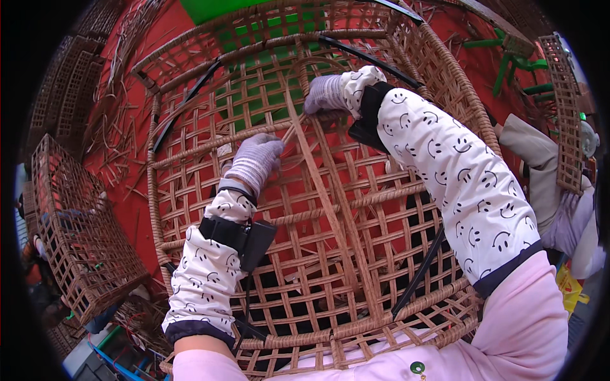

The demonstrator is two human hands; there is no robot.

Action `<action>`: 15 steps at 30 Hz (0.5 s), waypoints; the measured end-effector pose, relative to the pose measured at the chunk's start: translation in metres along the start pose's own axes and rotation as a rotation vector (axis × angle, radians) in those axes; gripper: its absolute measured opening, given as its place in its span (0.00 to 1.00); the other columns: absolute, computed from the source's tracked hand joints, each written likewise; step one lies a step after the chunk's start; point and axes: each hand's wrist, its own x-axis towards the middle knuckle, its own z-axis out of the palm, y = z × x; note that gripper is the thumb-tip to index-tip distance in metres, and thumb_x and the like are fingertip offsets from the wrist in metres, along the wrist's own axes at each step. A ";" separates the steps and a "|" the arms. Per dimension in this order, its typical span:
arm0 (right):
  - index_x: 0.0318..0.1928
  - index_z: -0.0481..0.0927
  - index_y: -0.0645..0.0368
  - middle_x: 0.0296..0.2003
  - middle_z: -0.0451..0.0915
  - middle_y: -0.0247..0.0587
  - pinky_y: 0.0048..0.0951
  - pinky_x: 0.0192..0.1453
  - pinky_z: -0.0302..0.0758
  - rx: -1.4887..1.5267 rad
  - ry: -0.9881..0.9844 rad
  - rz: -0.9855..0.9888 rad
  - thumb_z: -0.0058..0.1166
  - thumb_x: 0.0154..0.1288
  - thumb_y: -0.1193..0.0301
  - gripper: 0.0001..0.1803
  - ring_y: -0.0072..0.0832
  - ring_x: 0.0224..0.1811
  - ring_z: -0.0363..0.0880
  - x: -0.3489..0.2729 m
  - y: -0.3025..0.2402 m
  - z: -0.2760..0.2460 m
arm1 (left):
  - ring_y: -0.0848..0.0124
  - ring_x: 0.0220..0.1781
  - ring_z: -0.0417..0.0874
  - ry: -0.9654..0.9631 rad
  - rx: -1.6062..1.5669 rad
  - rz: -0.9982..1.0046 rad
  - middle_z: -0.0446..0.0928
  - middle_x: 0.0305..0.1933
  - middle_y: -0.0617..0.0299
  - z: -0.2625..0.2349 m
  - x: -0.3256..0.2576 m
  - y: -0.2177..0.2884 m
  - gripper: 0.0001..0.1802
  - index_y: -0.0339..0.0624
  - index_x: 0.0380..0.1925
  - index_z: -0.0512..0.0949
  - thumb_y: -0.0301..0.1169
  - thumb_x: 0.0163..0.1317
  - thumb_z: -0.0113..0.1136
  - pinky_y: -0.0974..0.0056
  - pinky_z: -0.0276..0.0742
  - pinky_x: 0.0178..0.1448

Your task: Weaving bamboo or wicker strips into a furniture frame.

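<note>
A large woven wicker basket (305, 219) with an open lattice lies in front of me, its wrapped rim curving around both my hands. My left hand (254, 159), in a pale striped knit glove, is closed in a pinch over the lattice on a thin wicker strip (288, 136). Farther off and to the right, my right hand (325, 94), gloved alike, curls its fingers at the wrapped middle rib; its fingertips are partly hidden. Between the hands a long flat strip (312, 166) runs down the lattice toward me. Thin strip loops show near both hands.
Black straps (419, 270) brace the basket's corners. Another lattice basket (86, 228) stands at the left, with stacked wicker pieces behind. Scattered strip offcuts (127, 162) lie on the red floor. A green surface (219, 9) is at the far side; green stool legs (505, 66) and another person's sleeve show at right.
</note>
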 end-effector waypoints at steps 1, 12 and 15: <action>0.22 0.75 0.60 0.20 0.75 0.36 0.26 0.20 0.72 -0.001 -0.004 -0.003 0.54 0.44 0.70 0.06 0.24 0.21 0.75 0.012 0.005 0.001 | 0.76 0.16 0.69 -0.048 -0.064 -0.031 0.70 0.19 0.62 -0.001 -0.004 -0.001 0.14 0.37 0.34 0.72 0.33 0.48 0.53 0.71 0.65 0.21; 0.28 0.77 0.57 0.25 0.77 0.37 0.27 0.29 0.72 -0.195 0.089 -0.058 0.56 0.47 0.64 0.11 0.23 0.26 0.74 0.004 0.005 0.000 | 0.80 0.20 0.65 -0.093 0.049 0.191 0.67 0.19 0.69 -0.019 -0.037 0.008 0.11 0.38 0.26 0.73 0.36 0.53 0.51 0.75 0.62 0.24; 0.30 0.75 0.62 0.23 0.76 0.41 0.29 0.30 0.71 -0.189 0.142 -0.079 0.56 0.41 0.63 0.16 0.29 0.26 0.74 -0.002 0.004 0.002 | 0.83 0.19 0.64 -0.146 0.313 0.013 0.64 0.17 0.71 -0.042 -0.068 0.040 0.12 0.41 0.19 0.70 0.38 0.53 0.51 0.76 0.59 0.23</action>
